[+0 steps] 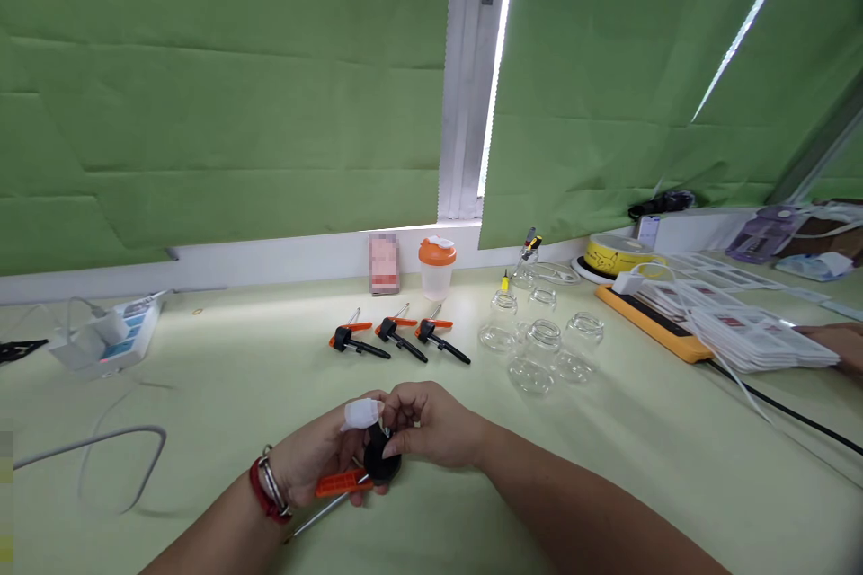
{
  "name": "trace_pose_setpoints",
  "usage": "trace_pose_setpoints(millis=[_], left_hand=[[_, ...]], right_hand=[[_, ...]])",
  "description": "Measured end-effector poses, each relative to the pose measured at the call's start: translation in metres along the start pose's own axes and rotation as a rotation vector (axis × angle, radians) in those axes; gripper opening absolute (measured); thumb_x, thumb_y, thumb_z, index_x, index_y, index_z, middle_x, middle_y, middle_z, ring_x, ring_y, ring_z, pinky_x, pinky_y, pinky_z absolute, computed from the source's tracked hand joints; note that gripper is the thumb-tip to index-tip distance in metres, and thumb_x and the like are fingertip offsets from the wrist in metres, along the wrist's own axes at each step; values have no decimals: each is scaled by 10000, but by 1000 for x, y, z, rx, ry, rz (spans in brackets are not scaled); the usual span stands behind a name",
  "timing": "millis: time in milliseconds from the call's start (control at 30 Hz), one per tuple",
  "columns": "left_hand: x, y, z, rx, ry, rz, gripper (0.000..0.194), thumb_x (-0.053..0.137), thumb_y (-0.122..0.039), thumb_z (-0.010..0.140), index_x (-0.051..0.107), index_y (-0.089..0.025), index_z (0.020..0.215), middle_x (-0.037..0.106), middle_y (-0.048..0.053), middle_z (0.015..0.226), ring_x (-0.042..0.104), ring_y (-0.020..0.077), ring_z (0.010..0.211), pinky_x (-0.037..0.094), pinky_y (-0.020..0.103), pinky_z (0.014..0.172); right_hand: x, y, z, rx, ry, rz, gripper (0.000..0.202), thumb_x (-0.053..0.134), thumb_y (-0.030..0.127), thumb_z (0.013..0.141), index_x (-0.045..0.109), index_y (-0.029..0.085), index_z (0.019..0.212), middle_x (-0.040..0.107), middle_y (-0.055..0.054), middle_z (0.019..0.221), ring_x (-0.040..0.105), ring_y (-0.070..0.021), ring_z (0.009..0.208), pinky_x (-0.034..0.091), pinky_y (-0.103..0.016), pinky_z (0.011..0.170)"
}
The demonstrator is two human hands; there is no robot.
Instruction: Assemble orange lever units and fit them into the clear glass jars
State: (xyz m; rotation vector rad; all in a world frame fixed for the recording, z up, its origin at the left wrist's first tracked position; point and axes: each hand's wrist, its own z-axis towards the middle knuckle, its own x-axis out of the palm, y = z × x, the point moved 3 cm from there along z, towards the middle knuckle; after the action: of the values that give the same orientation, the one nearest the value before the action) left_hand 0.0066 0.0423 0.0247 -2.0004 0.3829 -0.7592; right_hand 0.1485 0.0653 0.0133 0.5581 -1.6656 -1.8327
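Observation:
Low at the centre of the table, my left hand (337,445) is wrapped round a device with a black round body (382,460), an orange lever and a thin metal rod. A white bandage covers one finger of that hand. My right hand (428,422) has its thumb and fingers pinched on the black body's upper part; whether a small part is between the fingertips is hidden. Three similar black and orange devices stand in a row behind my hands: a left one (357,342), a middle one (402,340) and a right one (443,340).
Several clear glass jars (534,364) stand right of the row. A cup with an orange lid (437,269) and a pink box (384,264) are by the wall. An orange power strip (651,328) and stacked white sheets (761,337) lie right, near another person's hand (836,346).

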Motion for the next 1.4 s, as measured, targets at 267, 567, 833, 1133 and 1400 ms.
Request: trace_pose_setpoints(millis=[267, 567, 833, 1133, 1400], left_hand=[[-1, 2, -1, 12, -3, 7, 361, 492, -514, 796, 483, -197, 968, 644, 70, 749, 665, 247, 647, 436, 233, 417], [-1, -1, 0, 8, 1, 2, 378, 507, -539, 778, 497, -189, 922, 652, 75, 735, 658, 242, 638, 436, 243, 431], [2, -2, -3, 11, 0, 7, 386, 523, -544, 765, 502, -189, 915, 652, 73, 723, 653, 236, 629, 431, 243, 431], [0, -1, -1, -1, 1, 39, 418, 503, -566, 761, 515, -174, 906, 648, 85, 732, 648, 239, 638, 420, 234, 416], [3, -1, -3, 4, 8, 18, 380, 578, -505, 720, 478, -211, 940, 610, 27, 708, 649, 220, 628, 423, 220, 425]], right_hand=[[2, 4, -1, -18, 25, -13, 248, 771, 249, 624, 586, 144, 753, 566, 16, 727, 516, -104, 669, 429, -252, 646], [2, 3, -1, -6, 7, 0, 283, 787, 284, 610, 581, 146, 746, 570, 11, 719, 525, -110, 668, 441, -259, 649], [1, 1, -1, -3, -8, -10, 313, 805, 310, 589, 580, 151, 737, 547, 21, 680, 497, -94, 616, 441, -251, 619], [1, 3, 0, 10, -26, -13, 316, 808, 300, 579, 573, 144, 723, 549, 23, 663, 477, -85, 598, 416, -235, 590], [1, 7, -3, -11, 0, -54, 290, 792, 313, 594, 599, 134, 716, 578, 4, 721, 512, -102, 654, 437, -256, 635]])
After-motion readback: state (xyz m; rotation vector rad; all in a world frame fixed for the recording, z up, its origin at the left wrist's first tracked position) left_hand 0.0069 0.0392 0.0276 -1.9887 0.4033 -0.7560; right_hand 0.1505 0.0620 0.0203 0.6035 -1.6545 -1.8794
